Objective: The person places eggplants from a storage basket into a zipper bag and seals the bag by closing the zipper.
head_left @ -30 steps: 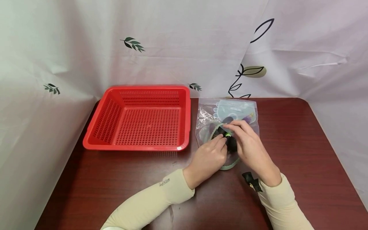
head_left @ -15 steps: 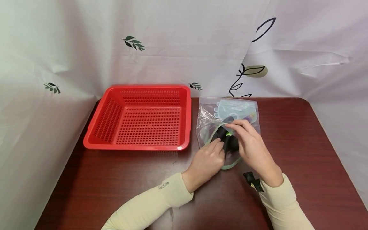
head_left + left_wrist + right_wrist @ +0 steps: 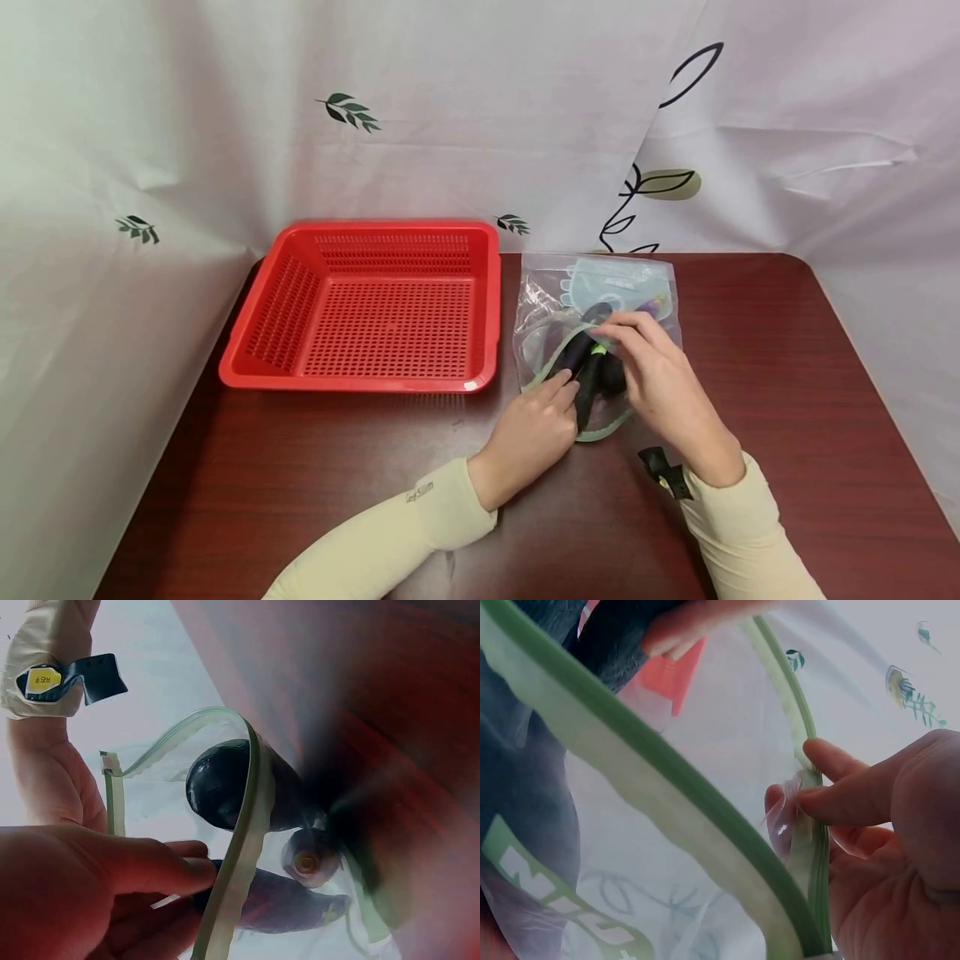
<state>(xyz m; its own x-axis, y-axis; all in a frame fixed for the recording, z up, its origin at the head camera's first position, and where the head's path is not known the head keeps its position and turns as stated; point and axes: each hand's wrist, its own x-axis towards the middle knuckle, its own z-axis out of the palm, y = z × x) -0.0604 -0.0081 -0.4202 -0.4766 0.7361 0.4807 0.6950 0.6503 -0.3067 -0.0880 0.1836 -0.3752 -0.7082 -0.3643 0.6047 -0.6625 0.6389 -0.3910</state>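
A clear zip bag [image 3: 542,292] with a pale green zip edge [image 3: 250,832] lies with its mouth gaping toward me. Several dark, glossy, eggplant-like things are inside; in the left wrist view, one is rounded [image 3: 217,784] and another shows a round brown end [image 3: 306,862]. My left hand [image 3: 531,429] reaches into the mouth, thumb and fingers pinching a long dark eggplant [image 3: 281,900]. A lime-green patch [image 3: 597,349] shows among them. My right hand [image 3: 663,385] pinches the zip edge on the bag's right side, holding it up. Left fingertips are partly hidden by the bag.
A red perforated plastic basket [image 3: 360,385] stands left of the bag on the dark reddish-brown table [image 3: 765,375]. White cloth with leaf prints [image 3: 450,108] hangs behind and at the sides. A black strap with a small device [image 3: 663,473] sits at my right wrist.
My left hand has drawn back slightly toward me and left, and more of the long dark eggplant shows at the bag's mouth. My right hand stays nearly still on the zip edge.
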